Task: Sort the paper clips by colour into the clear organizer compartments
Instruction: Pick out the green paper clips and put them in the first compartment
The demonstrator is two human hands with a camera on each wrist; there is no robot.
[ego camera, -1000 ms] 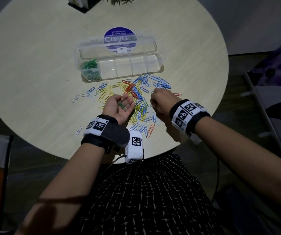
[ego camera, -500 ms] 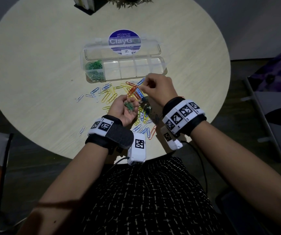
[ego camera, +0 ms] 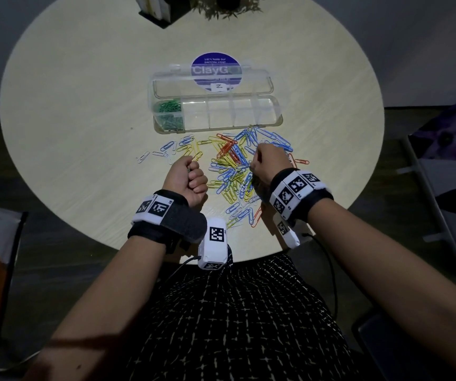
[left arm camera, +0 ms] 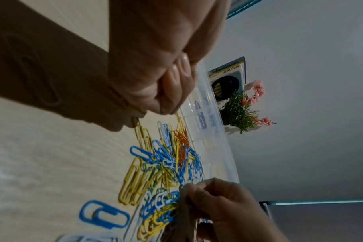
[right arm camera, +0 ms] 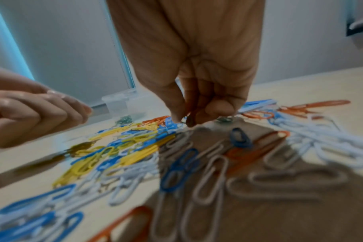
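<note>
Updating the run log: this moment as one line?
left hand: fisted | right hand: picking in clips | organizer: greens only

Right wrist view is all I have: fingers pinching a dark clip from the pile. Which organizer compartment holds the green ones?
Observer: The head view shows the green clips in the leftmost compartment of the clear organizer.
Operator: Are the other compartments taken?
Observer: No, they look bare from above.
Operator: What is the left hand doing?
Observer: The left hand is curled into a fist on the left side of the pile, with a sliver of green showing at its top.
</note>
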